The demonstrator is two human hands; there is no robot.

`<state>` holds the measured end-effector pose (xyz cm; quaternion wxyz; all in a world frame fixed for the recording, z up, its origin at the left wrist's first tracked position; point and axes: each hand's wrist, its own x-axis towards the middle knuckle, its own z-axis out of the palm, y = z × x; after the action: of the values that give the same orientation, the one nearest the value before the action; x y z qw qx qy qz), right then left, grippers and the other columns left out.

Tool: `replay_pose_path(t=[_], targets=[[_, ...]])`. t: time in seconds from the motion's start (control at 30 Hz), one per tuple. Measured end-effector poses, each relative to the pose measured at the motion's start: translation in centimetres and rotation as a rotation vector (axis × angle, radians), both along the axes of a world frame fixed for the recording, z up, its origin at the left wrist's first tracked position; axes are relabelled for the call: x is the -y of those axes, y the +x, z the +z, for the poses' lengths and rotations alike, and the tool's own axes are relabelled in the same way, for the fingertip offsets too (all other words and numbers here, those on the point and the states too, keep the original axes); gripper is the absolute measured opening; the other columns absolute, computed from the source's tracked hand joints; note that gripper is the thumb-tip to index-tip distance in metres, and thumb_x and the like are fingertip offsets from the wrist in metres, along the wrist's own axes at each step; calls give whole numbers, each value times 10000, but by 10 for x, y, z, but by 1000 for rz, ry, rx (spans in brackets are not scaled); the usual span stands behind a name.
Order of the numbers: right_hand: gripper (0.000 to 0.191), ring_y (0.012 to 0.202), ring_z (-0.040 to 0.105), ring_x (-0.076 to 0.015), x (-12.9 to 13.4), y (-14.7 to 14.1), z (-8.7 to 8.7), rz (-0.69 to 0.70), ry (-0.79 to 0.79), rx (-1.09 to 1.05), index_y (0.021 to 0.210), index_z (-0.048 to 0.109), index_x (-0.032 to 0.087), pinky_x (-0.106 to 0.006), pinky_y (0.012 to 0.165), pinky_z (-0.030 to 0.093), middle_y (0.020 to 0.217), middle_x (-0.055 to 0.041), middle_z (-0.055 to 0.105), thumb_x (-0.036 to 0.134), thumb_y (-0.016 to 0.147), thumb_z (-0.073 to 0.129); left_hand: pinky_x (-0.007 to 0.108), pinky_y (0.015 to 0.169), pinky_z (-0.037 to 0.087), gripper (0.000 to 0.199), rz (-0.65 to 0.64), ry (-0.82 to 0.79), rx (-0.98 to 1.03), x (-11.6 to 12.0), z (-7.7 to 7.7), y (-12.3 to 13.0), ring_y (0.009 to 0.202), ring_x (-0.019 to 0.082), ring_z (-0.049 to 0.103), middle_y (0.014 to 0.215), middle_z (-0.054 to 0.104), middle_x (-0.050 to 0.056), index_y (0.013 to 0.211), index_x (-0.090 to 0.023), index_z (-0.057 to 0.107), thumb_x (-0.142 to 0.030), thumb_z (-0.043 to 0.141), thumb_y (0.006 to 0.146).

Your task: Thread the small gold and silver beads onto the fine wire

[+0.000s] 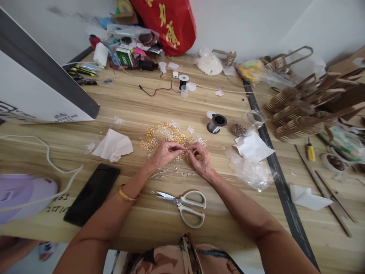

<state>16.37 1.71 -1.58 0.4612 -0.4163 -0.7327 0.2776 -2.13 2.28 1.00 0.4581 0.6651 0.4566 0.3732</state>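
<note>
My left hand (167,153) and my right hand (199,158) meet at the middle of the table, fingertips pinched close together. A tiny piece between them is too small to name. Just beyond lies a pile of gold and silver jewellery findings (165,132), with gold rings (148,144) at its left. Thin silver chains (172,172) lie on the wood below my hands. White-handled scissors (182,205) rest nearer to me, blades apart and pointing left.
A black phone (91,194) and a white cloth (113,146) lie at left. Right of the pile are a wire spool (216,123), a tipped bead jar (252,121) and plastic bags (255,173). Wooden baskets (296,110) stand far right.
</note>
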Motion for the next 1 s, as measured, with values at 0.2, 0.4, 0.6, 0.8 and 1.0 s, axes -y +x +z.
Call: replay_pose_path(t=[0.2, 0.4, 0.6, 0.8, 1.0], targets=[[90, 664, 561, -125, -1, 0, -2, 6, -33, -31, 848, 625, 188, -236, 540, 455, 768, -25, 607, 256, 880, 576, 289, 774, 523, 167, 2, 32, -24, 0, -1, 1, 814, 172, 677, 891, 752, 61, 892, -146, 745, -234, 651, 786], [114, 698, 583, -138, -2, 0, -1, 12, -55, -51, 872, 650, 187, -248, 559, 463, 804, -41, 638, 280, 881, 584, 279, 764, 531, 164, -2, 67, -53, 0, 1, 1, 803, 165, 682, 892, 755, 61, 897, -145, 745, -208, 642, 786], [126, 707, 581, -139, -2, 0, 0, 18, -69, -48, 860, 651, 193, -245, 557, 456, 802, -38, 633, 292, 883, 576, 262, 755, 542, 154, -6, 57, -77, 1, 3, 2, 798, 156, 688, 898, 760, 53, 891, -147, 741, -163, 635, 779], [123, 693, 568, -133, -2, 1, 0, 40, -97, -63, 858, 647, 181, -236, 546, 443, 784, -34, 616, 283, 875, 580, 255, 748, 542, 142, 11, 107, -121, 2, 2, 3, 794, 150, 685, 883, 757, 52, 875, -149, 737, -154, 629, 783], [127, 675, 555, -127, -2, 1, 1, 51, -133, -68, 853, 642, 181, -232, 536, 430, 781, -31, 610, 288, 872, 576, 258, 715, 540, 139, 20, 111, -140, 2, 2, 4, 761, 153, 678, 854, 755, 52, 857, -151, 737, -158, 626, 774]])
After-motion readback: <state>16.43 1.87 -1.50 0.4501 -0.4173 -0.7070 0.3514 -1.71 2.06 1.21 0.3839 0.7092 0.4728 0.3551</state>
